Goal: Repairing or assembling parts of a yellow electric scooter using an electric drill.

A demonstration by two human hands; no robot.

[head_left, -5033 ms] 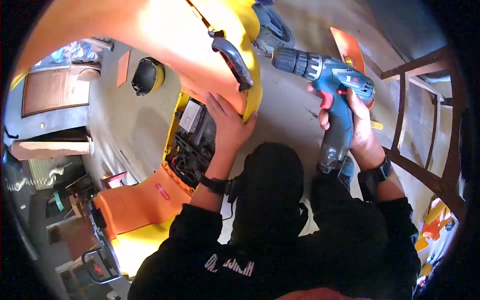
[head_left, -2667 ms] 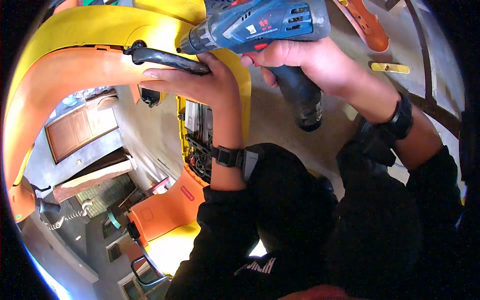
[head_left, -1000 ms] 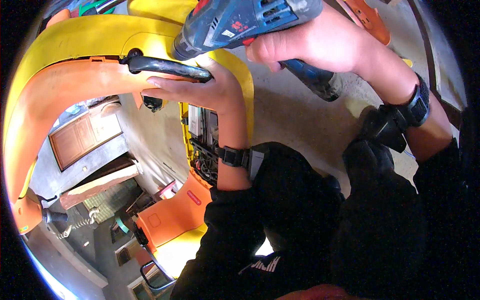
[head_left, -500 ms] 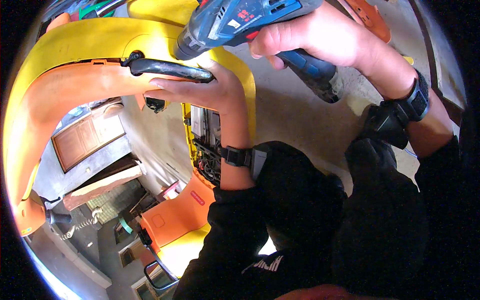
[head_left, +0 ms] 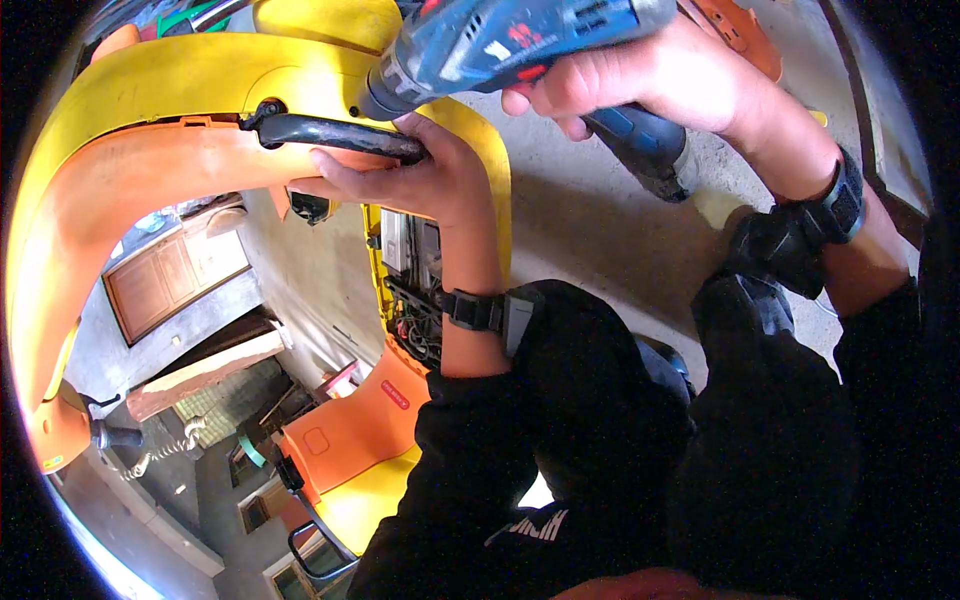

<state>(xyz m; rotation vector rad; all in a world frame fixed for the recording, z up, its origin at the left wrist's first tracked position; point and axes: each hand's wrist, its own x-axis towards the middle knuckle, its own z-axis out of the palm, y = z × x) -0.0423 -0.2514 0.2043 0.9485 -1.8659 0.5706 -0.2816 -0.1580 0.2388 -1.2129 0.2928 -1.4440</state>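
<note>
My right hand (head_left: 610, 85) is wrapped around the grip of a blue cordless drill (head_left: 500, 55), its black chuck pointing down and left toward a curved yellow panel (head_left: 210, 80). Whether the drill's tip touches the panel cannot be told; a small dark hole shows just left of the chuck. Below the chuck, my left hand (head_left: 430, 180) closes around the right end of a black curved handle (head_left: 335, 135), one finger above it and others below. An orange curved panel (head_left: 190, 165) runs under the yellow one, with a narrow dark gap between them near the handle.
Wiring and grey boxes (head_left: 405, 250) sit in an open yellow-edged bay beside my left forearm. Lower left are an orange seat-like part (head_left: 350, 430) and a black bar (head_left: 310, 555). A wooden door (head_left: 175, 280) stands beyond. Another orange part (head_left: 735, 35) lies on the concrete floor (head_left: 590, 240).
My right hand and the drill have shifted slightly right, uncovering the small hole in the yellow panel. My left hand stays by the handle, its fingers slightly shifted.
</note>
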